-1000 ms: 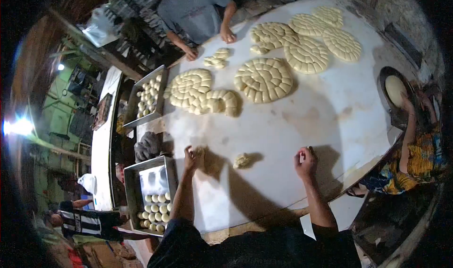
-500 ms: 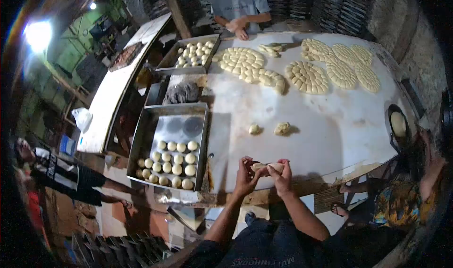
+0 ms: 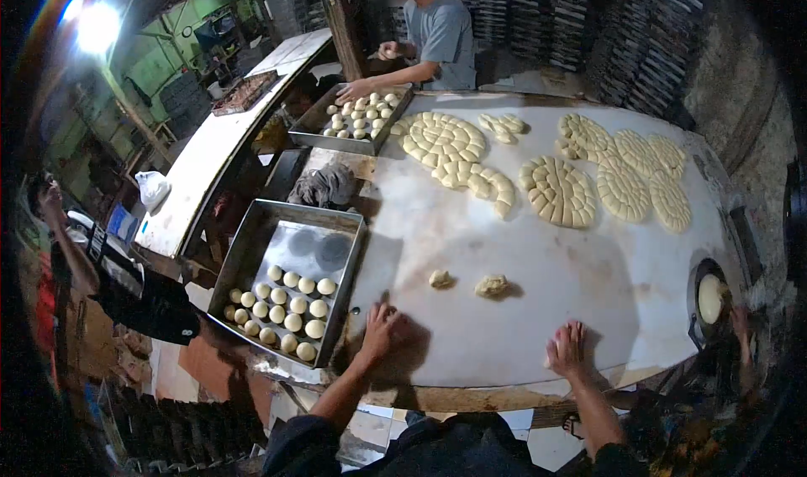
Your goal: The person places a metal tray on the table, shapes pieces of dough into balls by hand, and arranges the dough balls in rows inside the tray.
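Note:
My left hand (image 3: pixel 381 336) rests on the table near the front edge, right of the large tray, with its fingers curled down. Cupped low on the tabletop farther right is my right hand (image 3: pixel 569 349), a pale bit of dough (image 3: pixel 551 356) showing at its side. What lies under the left fingers is mostly hidden; the piece of dough last seen between both hands shows nowhere else. Beyond them lie a small lump of dough (image 3: pixel 440 279) and a larger rough lump (image 3: pixel 492 286), touched by neither hand.
A large metal tray (image 3: pixel 351 263) with rows of dough balls stands at left. Behind it are a dark cloth (image 3: pixel 324 186) and a second tray (image 3: pixel 340 143), where another person (image 3: pixel 439 44) reaches in. Cut dough rounds (image 3: pixel 557 193) cover the back right; a bowl (image 3: pixel 696 309) holds dough at right.
My hands have parted from the piece of dough they held together and now press on the table, far apart. The other person has moved left, one hand now at the back tray.

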Available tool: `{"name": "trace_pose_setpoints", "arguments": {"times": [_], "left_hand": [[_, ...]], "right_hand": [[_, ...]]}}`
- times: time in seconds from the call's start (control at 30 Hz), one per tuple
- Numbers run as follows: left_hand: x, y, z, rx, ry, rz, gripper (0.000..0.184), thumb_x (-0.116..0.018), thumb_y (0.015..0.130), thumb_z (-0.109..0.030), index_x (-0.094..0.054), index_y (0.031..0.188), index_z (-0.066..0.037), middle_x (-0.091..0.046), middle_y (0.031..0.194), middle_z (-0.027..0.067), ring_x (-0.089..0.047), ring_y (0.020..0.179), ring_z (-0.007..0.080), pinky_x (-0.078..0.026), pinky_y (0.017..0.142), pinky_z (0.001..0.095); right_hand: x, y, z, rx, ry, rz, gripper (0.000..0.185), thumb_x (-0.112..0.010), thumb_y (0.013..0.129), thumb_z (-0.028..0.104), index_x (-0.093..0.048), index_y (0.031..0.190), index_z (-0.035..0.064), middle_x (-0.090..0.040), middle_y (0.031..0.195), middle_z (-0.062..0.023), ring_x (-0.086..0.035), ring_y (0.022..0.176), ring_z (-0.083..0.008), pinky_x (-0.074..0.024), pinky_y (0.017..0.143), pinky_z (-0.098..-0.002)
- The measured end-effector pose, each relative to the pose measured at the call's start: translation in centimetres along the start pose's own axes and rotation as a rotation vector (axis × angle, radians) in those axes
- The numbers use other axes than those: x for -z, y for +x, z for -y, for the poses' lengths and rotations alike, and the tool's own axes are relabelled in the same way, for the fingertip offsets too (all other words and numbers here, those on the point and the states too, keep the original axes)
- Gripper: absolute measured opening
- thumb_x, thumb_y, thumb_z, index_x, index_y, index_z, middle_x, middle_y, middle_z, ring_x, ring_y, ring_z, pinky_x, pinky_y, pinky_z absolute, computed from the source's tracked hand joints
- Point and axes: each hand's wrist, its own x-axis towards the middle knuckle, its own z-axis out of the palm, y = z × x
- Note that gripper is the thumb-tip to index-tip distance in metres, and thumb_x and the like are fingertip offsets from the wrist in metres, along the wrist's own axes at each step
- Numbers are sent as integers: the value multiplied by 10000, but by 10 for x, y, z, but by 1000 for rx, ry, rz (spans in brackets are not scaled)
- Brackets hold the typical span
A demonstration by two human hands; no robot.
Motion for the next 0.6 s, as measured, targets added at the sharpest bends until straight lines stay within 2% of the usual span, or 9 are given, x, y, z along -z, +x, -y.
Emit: {"name": "trace_pose_setpoints", "arguments": {"times": [0.1,0.13,0.2,0.27,0.37,0.43,0.47,0.57,0.6], "left_hand": [[-4,64,-73,180,-121,-33,467,-729,707,-434,-595,968,-71,-531,994,135,-467,960,332,-407,832,420],[-15,71,-92,199,-176,-71,480,-741,698,-456,-594,933,-64,-548,962,129,-480,937,329,-412,818,410],[-36,54,-114,141,-312,32,388,-732,718,-407,-601,893,-86,-579,900,119,-495,904,322,-413,800,412],[-69,-12,-103,-19,-19,56,240,-645,811,-234,-587,985,-80,-585,970,111,-503,939,322,-410,849,410],[-8,-40,-83,-107,-168,326,188,-581,849,-228,-600,976,-90,-599,980,105,-528,972,302,-424,827,383],[47,36,-82,269,127,1027,139,-522,858,-213,-630,884,-128,-615,879,56,-548,905,262,-417,780,371],[-29,-31,11,153,-72,119,154,-498,854,-192,-625,868,-107,-613,888,68,-543,881,261,-424,754,345],[-24,68,-30,348,-115,-100,123,-590,768,-134,-628,877,-91,-605,888,80,-536,874,289,-435,766,369],[-29,88,-58,437,-206,-1,180,-650,710,-134,-627,877,-72,-603,898,88,-531,880,312,-437,778,391]], "right_hand": [[-33,54,17,-311,309,-138,242,-545,806,257,-490,817,21,-446,846,-193,-437,809,-373,-349,752,-494],[-48,60,23,-249,230,-143,239,-551,796,258,-505,815,25,-473,810,-183,-464,772,-375,-375,729,-499],[4,67,69,-181,175,129,190,-573,772,248,-545,777,59,-520,749,-138,-519,717,-346,-424,663,-491],[12,39,67,-19,138,257,153,-596,746,241,-572,768,91,-542,741,-105,-548,736,-326,-447,643,-483],[12,6,18,155,224,247,101,-570,739,168,-565,737,66,-570,767,-121,-559,748,-350,-462,680,-515],[5,23,-5,123,156,90,87,-535,748,102,-533,744,15,-569,813,-170,-546,793,-383,-440,785,-542],[-15,32,-13,82,132,19,94,-533,751,96,-526,764,3,-565,842,-187,-540,834,-390,-425,827,-545],[-48,82,-6,-107,235,88,172,-531,782,98,-502,872,-46,-528,965,-265,-470,1002,-457,-327,959,-551],[-48,78,15,-123,216,134,175,-532,794,105,-507,880,-45,-526,952,-273,-472,987,-470,-325,957,-562]]}}
